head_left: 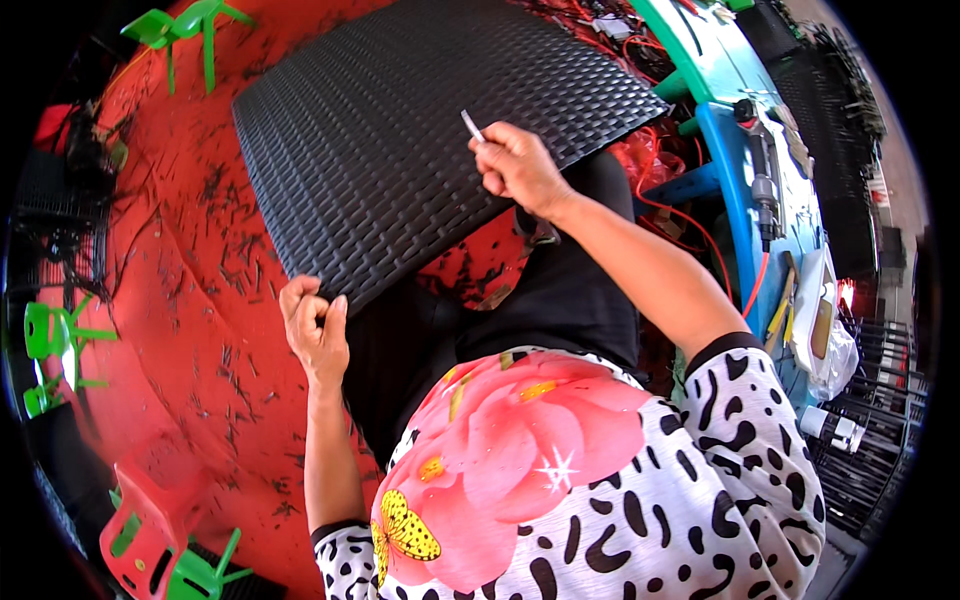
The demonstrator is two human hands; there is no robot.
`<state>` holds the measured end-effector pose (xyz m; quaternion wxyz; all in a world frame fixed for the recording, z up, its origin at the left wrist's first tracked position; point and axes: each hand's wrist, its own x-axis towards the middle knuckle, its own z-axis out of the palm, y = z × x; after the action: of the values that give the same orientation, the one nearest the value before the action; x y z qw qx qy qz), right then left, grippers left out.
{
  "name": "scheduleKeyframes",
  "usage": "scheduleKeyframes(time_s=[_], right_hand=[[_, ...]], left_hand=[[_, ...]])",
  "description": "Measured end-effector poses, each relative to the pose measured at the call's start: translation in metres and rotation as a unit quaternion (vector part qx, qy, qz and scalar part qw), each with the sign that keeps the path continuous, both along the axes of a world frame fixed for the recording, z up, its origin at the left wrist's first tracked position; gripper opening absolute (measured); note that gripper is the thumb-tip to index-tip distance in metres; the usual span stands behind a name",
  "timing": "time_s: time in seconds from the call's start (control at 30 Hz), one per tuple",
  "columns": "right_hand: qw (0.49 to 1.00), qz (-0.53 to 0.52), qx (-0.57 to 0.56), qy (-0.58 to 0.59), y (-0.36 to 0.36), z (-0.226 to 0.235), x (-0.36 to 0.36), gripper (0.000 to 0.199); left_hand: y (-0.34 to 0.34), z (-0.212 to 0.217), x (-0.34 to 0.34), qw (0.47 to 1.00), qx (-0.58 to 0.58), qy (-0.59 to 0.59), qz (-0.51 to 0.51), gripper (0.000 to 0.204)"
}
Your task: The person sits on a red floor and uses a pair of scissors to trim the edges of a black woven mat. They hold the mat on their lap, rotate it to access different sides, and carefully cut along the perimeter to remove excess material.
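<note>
1. Head view: your left hand (318,335) has its fingers and thumb curled at the near-left corner edge of the black woven panel (420,150); can't tell how firm.
2. Head view: your right hand (518,172) is closed around a slim pale tool (471,126), tip out, over the panel's right part.
3. Head view: panel sits tilted in front of your torso, above the red floor (160,290); blue table (735,215) stands to your right.
</note>
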<state>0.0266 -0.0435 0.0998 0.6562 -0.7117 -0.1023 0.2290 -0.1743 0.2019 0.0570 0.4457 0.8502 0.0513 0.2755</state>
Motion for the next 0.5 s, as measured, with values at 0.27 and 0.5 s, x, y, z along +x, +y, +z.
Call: scheduleKeyframes(time_s=[0.27,0.5], right_hand=[[0.996,-0.004,-0.060,-0.065,-0.001,0.003,-0.007,0.018],[0.998,0.006,-0.049,-0.046,-0.007,0.005,-0.002,0.020]], left_hand=[[-0.003,0.011,-0.006,0.991,0.123,0.038,0.041,0.031],[-0.006,-0.003,0.002,0.994,-0.052,0.042,0.091,0.038]])
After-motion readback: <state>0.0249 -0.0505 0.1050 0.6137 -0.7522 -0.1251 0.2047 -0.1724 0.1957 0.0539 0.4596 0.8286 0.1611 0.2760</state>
